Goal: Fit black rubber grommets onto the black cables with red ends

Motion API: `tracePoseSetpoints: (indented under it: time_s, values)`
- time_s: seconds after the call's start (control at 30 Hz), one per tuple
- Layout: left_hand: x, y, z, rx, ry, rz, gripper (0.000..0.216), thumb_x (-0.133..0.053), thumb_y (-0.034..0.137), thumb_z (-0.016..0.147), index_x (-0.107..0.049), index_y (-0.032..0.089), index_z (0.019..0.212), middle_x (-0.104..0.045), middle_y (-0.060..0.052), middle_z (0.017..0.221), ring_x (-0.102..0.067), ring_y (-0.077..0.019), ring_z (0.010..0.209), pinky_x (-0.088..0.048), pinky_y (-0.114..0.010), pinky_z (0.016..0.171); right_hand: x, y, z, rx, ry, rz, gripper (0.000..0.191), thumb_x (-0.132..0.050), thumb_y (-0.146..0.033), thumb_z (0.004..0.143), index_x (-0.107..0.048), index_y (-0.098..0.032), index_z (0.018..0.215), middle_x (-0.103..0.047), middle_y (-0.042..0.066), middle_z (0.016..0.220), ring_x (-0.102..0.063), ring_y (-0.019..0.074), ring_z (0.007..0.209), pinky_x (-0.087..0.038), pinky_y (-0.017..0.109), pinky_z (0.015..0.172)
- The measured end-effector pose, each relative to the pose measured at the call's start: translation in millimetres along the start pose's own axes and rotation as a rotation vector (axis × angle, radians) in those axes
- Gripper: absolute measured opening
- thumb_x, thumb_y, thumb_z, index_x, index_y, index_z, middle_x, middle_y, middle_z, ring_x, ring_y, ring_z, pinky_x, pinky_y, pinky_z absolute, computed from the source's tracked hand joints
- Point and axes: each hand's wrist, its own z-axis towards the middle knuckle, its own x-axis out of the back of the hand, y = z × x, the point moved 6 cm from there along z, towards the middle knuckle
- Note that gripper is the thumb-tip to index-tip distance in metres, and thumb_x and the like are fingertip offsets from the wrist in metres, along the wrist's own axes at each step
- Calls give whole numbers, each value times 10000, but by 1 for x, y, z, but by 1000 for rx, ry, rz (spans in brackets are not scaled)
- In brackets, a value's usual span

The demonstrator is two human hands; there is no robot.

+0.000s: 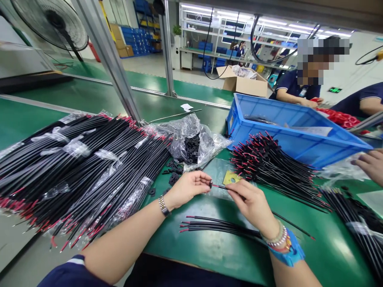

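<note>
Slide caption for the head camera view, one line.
Left hand holding a black part at the red end of a cable pinched by the right hand.

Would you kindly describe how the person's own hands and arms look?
The left hand and right hand are gloveless. On the left are a silver-and-gold metal watch and, higher, a navy sleeve edged white; on the right, pale beads, reddish bracelets and a bright blue band.

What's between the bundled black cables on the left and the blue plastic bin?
A crumpled clear plastic bag holding small flat black parts, in the head view.
</note>
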Motion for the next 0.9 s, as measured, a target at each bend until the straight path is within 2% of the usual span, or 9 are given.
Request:
tracePoseSetpoints:
  time_s: [0.17,0.23,0.33,0.4,0.47,0.57,0.7,0.9]
  values:
    - [-2,-1,-1,-64,-5,200,221,-669,161,635,-634,127,850,-660,-39,799,-603,-129,734,-474,-259,724,-11,-9,-5,58,-32,-154,222,-421,-228,877,-609,-160,974,-584,76,815,-555,138,742,-449,248,661]
    - [-3,5,-3,-181,8,398,185,-644,171,668,-653,142,851,-670,-46,823,-606,-147,763,-476,-277,743,-15,-12,-6,48,-42,-197,242,-396,-232,887,-609,-153,972,-579,77,800,-551,137,726,-437,244,647]
    - [-10,17,-10,-449,-5,719,148,-587,170,731,-667,170,856,-673,-50,857,-600,-156,807,-472,-288,774,-19,-14,-5,11,-98,-199,261,-368,-236,894,-611,-147,927,-569,68,756,-533,134,669,-413,246,607]
    - [-17,20,-14,-577,-46,836,154,-554,169,759,-663,175,867,-671,-58,864,-598,-157,817,-474,-287,770,-22,-13,-4,-33,-158,-137,261,-365,-237,893,-610,-150,868,-564,57,732,-523,134,655,-402,249,601]
    - [-22,20,-17,-641,-85,891,161,-529,171,776,-658,173,873,-668,-67,862,-597,-159,814,-477,-284,756,-24,-12,-2,-79,-206,-32,261,-370,-238,893,-603,-158,807,-564,42,715,-520,130,663,-398,246,614]
    - [-27,19,-19,-665,-121,913,156,-510,182,795,-654,167,854,-661,-68,824,-590,-157,783,-473,-274,725,-27,-12,0,-122,-247,130,254,-387,-240,889,-591,-165,759,-574,20,699,-516,120,677,-394,235,633]
    - [-32,18,-20,-618,-180,865,129,-532,176,789,-657,159,815,-653,-55,783,-582,-147,748,-459,-257,705,-31,-13,2,-139,-271,254,261,-404,-248,882,-581,-157,713,-574,8,673,-503,109,656,-388,225,624]
    - [-28,19,-18,-500,-141,734,123,-592,197,740,-655,169,842,-650,-40,788,-584,-142,721,-457,-258,684,-28,-11,2,-200,-308,407,287,-432,-319,865,-586,-151,691,-572,8,669,-493,107,645,-389,219,601]
